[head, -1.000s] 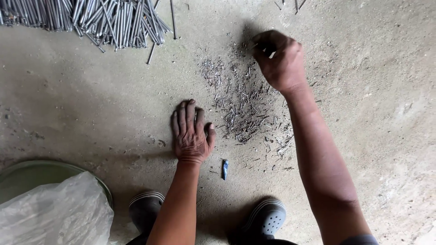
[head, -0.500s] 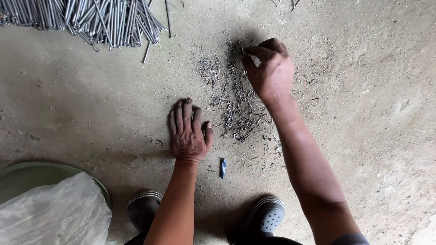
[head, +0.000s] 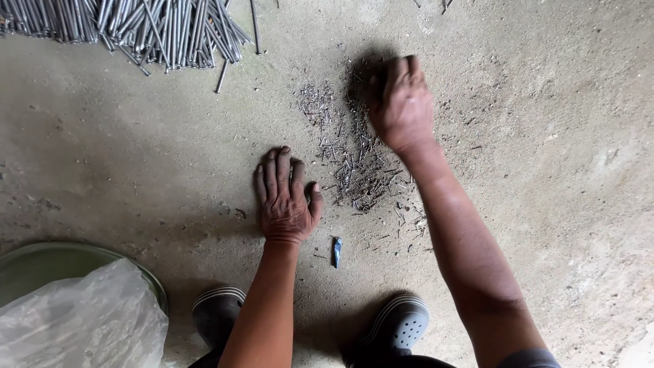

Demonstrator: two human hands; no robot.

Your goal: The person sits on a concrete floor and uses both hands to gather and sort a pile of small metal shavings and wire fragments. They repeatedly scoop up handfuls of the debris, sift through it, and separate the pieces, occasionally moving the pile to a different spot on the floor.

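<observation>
My left hand (head: 285, 196) lies flat on the concrete floor (head: 102, 150), palm down, fingers together, just left of a scatter of small metal bits (head: 357, 174). My right hand (head: 400, 102) hovers blurred over the far part of that scatter, fingers curled downward against the bits. Whether it holds any of them I cannot tell. A small blue scrap (head: 336, 251) lies on the floor between my forearms.
A heap of long grey metal rods (head: 146, 27) runs along the top left. A green round basin (head: 48, 269) with a clear plastic bag (head: 82, 324) sits at bottom left. My two grey clogs (head: 398, 327) stand at the bottom edge.
My right hand has swept leftward and toward me across the scatter of metal bits. My left hand has stayed flat in the same spot.
</observation>
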